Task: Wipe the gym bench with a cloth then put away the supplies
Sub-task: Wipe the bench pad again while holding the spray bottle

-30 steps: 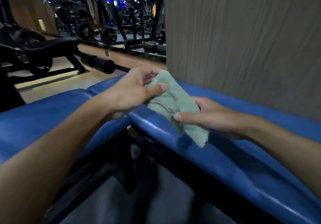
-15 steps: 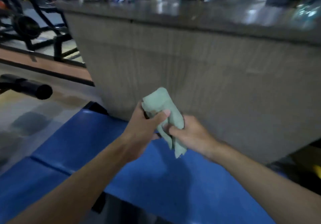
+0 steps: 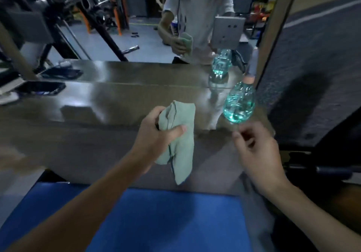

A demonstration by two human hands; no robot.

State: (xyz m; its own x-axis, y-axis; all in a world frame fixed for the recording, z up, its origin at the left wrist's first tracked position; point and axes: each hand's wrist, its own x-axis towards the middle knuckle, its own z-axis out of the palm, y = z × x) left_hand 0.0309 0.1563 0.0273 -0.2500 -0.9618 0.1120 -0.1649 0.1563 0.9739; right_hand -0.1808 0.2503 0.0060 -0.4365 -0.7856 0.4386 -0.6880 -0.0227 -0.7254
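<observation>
Head view: the left grip (image 3: 156,136) is clamping the green cloth (image 3: 181,146) at frame centre, thumb across the fold, so its tail is hanging clear of the blue gym bench (image 3: 156,222) at bottom. Loosely curled and empty, the right grip (image 3: 257,154) is hovering near the teal bottle (image 3: 239,103) standing on the counter (image 3: 88,111) at right, likely where both supplies are being stowed.

left grip (image 3: 156,134): fingers clenched | right grip (image 3: 256,150): loosely curled, raised

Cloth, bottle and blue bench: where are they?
cloth (image 3: 183,154): head view, on its hanging middle fold.
bottle (image 3: 239,103): head view, on its clear round belly.
bench (image 3: 166,218): head view, on its bare blue pad.
</observation>
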